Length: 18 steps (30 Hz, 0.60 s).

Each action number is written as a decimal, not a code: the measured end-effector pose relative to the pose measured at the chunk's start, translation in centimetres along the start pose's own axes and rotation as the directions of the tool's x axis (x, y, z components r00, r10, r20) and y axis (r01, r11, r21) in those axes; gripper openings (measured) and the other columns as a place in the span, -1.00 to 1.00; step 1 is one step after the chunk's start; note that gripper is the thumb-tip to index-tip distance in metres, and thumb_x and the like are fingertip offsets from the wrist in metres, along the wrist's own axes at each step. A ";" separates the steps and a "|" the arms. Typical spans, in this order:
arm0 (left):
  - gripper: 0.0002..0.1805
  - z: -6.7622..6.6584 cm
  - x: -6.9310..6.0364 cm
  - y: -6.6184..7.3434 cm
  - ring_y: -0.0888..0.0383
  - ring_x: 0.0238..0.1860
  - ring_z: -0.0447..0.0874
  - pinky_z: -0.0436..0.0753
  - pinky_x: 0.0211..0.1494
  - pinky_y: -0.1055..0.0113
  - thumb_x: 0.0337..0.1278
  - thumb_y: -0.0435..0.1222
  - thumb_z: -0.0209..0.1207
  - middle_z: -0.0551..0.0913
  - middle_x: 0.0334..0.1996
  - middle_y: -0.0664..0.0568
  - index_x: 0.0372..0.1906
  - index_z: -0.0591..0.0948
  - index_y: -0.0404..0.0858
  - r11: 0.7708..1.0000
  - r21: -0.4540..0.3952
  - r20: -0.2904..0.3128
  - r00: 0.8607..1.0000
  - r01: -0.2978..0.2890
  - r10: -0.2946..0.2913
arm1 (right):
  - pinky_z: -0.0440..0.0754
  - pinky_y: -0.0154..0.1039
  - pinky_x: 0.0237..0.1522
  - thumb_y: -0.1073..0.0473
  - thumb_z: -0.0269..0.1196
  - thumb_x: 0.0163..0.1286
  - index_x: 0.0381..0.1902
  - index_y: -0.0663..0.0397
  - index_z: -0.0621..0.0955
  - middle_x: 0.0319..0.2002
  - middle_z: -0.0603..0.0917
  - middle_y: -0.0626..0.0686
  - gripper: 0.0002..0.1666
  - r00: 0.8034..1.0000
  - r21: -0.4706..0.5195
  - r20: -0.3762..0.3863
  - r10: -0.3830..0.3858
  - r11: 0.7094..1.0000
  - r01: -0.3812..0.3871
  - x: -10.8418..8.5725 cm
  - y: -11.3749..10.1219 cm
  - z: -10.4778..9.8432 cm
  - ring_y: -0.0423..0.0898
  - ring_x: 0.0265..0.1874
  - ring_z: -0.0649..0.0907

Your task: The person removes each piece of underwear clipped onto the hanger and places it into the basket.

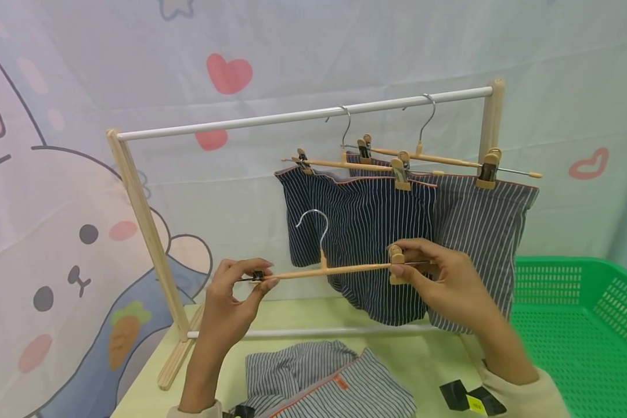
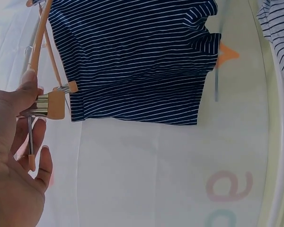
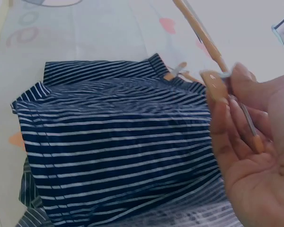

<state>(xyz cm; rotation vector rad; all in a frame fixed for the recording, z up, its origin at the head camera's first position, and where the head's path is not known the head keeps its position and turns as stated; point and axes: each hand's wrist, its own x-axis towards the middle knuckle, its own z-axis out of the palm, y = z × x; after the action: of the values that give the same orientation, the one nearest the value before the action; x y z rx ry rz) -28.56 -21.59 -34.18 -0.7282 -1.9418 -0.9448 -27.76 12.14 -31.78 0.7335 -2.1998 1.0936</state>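
Note:
Between my hands is a tan clip hanger (image 1: 345,269) with its metal hook pointing up. My left hand (image 1: 232,296) pinches the clip at the hanger's left end; in the left wrist view that clip (image 2: 56,105) shows a metal spring. With thumb and fingers my right hand (image 1: 449,284) pinches the right clip (image 1: 396,264). No garment is in either clip. Behind it, navy striped shorts (image 1: 366,232) and grey striped shorts (image 1: 480,232) hang by clips from two other hangers. Below the hands, light grey striped clothing (image 1: 313,371) with an orange-red trim lies on the table.
A rack with wooden posts (image 1: 148,232) and a white top rail (image 1: 230,123) stands on the pale yellow-green table (image 1: 277,310). To the right sits a green plastic basket (image 1: 559,319). A cartoon-printed cloth (image 1: 162,52) covers the back.

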 end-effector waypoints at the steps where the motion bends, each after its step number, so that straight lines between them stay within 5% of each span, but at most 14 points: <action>1: -0.67 0.0 -0.1 0.0 0.22 -0.16 0.46 0.53 -0.07 0.31 0.06 -0.36 0.41 0.72 -0.29 0.11 -0.03 0.71 -0.09 1.000 0.001 0.010 1.000 0.018 -0.018 | 0.67 -0.49 -0.19 0.27 0.32 0.35 0.13 0.10 0.63 -0.21 0.77 0.02 -0.62 1.000 -0.001 -0.024 -0.015 1.000 0.014 0.0 -0.1 0.1 -0.41 -0.28 0.70; 7: -0.59 0.1 -0.2 -0.3 0.23 -0.18 0.43 0.57 -0.02 0.24 0.14 -0.34 0.36 0.72 -0.26 0.14 0.13 0.67 -0.08 0.999 0.021 0.059 0.998 0.027 -0.028 | 0.61 -0.59 -0.18 0.31 0.35 0.32 0.09 0.13 0.65 -0.24 0.77 0.03 -0.63 0.989 -0.055 -0.120 -0.083 0.996 0.077 0.2 -0.3 0.7 -0.43 -0.30 0.68; 13: -0.55 0.2 -0.3 -0.4 0.25 -0.19 0.47 0.61 -0.03 0.24 0.17 -0.41 0.32 0.69 -0.30 0.17 0.18 0.63 -0.10 1.000 0.011 0.089 0.996 0.002 -0.003 | 0.64 -0.58 -0.20 0.34 0.37 0.27 0.06 0.15 0.66 -0.25 0.77 0.03 -0.62 0.985 -0.058 -0.137 -0.105 0.994 0.098 0.2 -0.4 1.0 -0.42 -0.32 0.70; 18: -0.55 0.1 -0.3 -0.4 0.18 -0.13 0.55 0.59 0.00 0.21 0.18 -0.39 0.32 0.71 -0.23 0.13 0.19 0.61 -0.10 1.000 0.016 0.107 0.994 0.016 -0.017 | 0.62 -0.62 -0.17 0.42 0.39 0.20 0.06 0.18 0.66 -0.23 0.78 0.06 -0.58 0.972 -0.072 -0.171 -0.159 0.986 0.149 0.3 -0.5 1.3 -0.24 -0.30 0.76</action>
<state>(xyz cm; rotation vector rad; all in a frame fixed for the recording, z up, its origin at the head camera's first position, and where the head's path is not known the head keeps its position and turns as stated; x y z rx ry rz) -28.78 -21.77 -34.56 -0.7686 -2.0490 -0.9162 -27.92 10.78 -31.94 0.7395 -1.9826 0.9735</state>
